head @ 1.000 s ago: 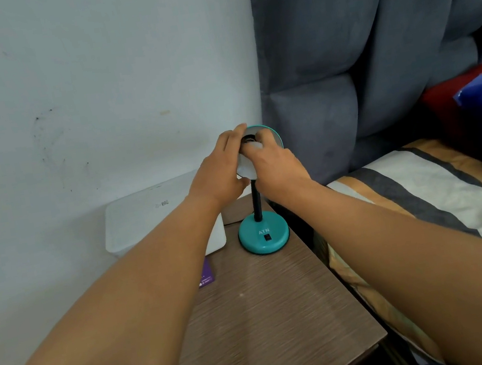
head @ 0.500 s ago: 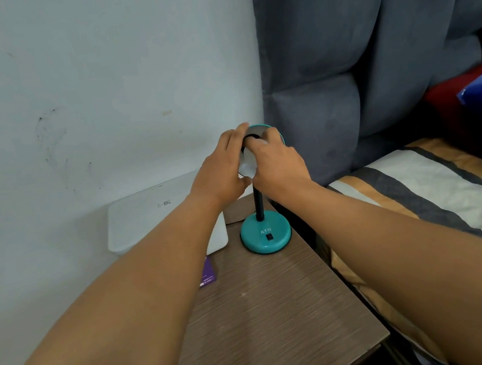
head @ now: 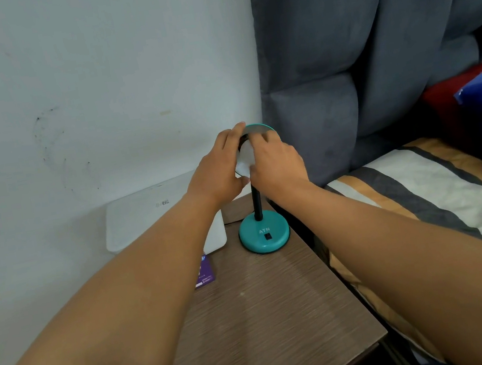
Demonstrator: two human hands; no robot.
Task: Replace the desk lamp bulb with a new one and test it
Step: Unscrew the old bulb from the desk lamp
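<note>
A teal desk lamp stands on the wooden nightstand (head: 264,320), with a round base (head: 264,233) and a black stem (head: 256,202). Its teal shade (head: 263,130) is tilted toward me and mostly covered by my hands. A white bulb (head: 245,159) shows between them at the mouth of the shade. My left hand (head: 216,175) cups the shade's left side. My right hand (head: 278,167) is closed around the bulb from the right. The socket is hidden.
A white flat box (head: 150,218) leans against the wall behind the lamp, with a purple card (head: 205,274) beside it. A bed with a striped cover (head: 444,197) lies right of the nightstand, with a grey padded headboard (head: 369,45) behind it.
More of the white bulb shows between my hands than a second ago. My right fingers have shifted slightly on it. The lamp stays in place.
</note>
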